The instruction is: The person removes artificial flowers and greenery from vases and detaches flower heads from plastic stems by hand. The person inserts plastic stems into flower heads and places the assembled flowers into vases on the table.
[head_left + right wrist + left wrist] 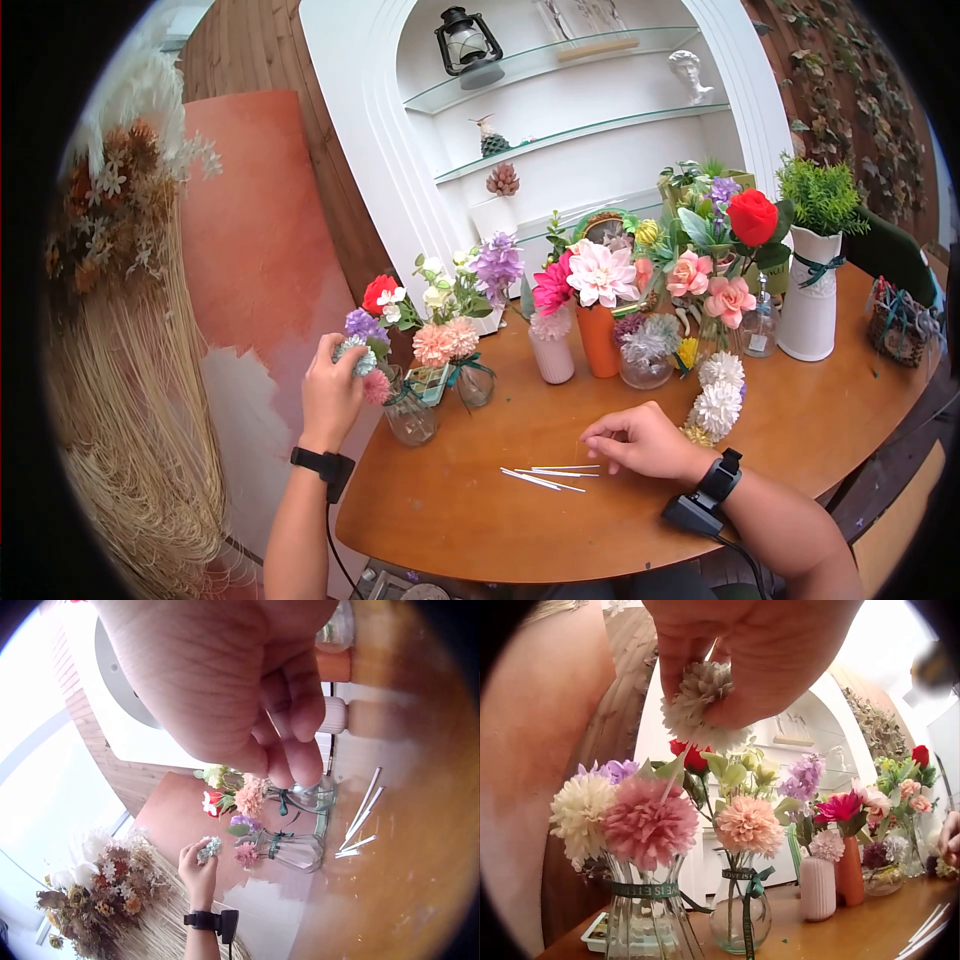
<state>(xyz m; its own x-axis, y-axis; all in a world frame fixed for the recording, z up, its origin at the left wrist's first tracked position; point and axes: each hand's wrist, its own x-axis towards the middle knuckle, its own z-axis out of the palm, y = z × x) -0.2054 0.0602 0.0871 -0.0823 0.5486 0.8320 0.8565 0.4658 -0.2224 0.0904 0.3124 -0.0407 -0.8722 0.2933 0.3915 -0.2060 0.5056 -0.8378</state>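
My left hand (328, 395) pinches a pale blue-green pompom flower (697, 705) just under its head. A thin whitish stem points down from it in the left wrist view. Below stands a glass vase (412, 425) with a green ribbon, holding a dusty pink pompom flower (649, 821), a cream one and purple blooms. Beside it is a second glass vase (739, 915) with peach pompom flowers (751, 826). Over the table's right side hovers my right hand (648, 440), fingers loosely bent. Several white sticks (545, 480) lie just left of it on the wood.
Along the back stand a pink vase (552, 355), an orange vase (598, 340) and a tall white vase (808, 310). White pompom flowers (718, 400) lie near the right hand. A woven basket (893, 330) sits at the right edge; a white shelf unit (350, 120) rises behind.
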